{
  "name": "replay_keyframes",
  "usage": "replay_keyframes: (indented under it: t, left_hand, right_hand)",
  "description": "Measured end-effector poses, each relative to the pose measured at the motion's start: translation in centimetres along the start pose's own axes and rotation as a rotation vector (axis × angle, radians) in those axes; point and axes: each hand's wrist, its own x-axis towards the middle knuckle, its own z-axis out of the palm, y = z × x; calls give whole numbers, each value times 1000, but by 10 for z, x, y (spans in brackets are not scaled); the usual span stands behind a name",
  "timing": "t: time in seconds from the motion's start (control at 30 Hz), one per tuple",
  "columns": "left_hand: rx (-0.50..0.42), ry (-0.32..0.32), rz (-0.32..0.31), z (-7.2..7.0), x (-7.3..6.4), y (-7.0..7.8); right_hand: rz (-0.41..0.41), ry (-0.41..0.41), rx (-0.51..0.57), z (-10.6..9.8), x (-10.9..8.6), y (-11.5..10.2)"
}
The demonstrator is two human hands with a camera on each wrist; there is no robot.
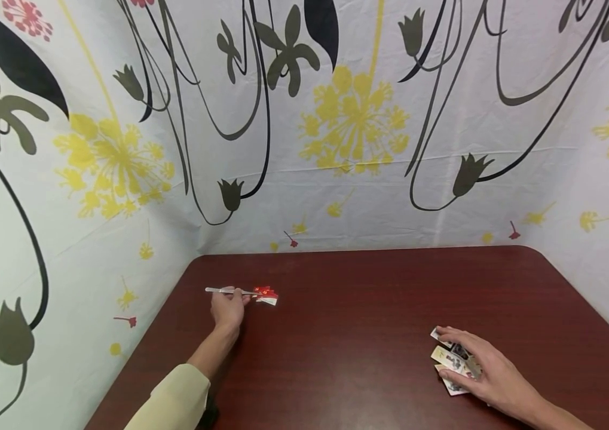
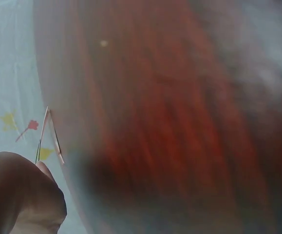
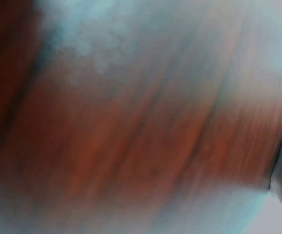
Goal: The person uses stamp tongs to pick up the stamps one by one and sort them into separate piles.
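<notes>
At the far left of the table, my left hand (image 1: 228, 307) pinches a pair of white tweezers (image 1: 217, 290). The tweezers' tip reaches a small shiny red and white piece (image 1: 266, 294) lying flat on the table. In the left wrist view the left hand (image 2: 26, 195) shows at the lower left, with thin slivers beyond it. Over at the right, my right hand (image 1: 484, 364) lies over several small printed cards (image 1: 448, 358), its fingers spread apart and the thumb on a lower card. The hand hides part of the cards.
The dark red-brown table (image 1: 347, 322) has rounded far corners. A white cloth (image 1: 282, 191) with grey, black and yellow flower prints hangs behind the table and along both sides. Both wrist views are mostly blurred tabletop.
</notes>
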Motion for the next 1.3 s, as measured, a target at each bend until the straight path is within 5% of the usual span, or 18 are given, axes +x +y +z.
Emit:
replay_keyframes:
  t: [0.53, 1.3]
  left_hand:
    - [97, 18, 13, -4, -5, -6]
    - [191, -3, 34, -11, -9, -7]
  right_hand:
    - [97, -44, -27, 1, -2, 0]
    - [56, -32, -35, 0, -2, -3]
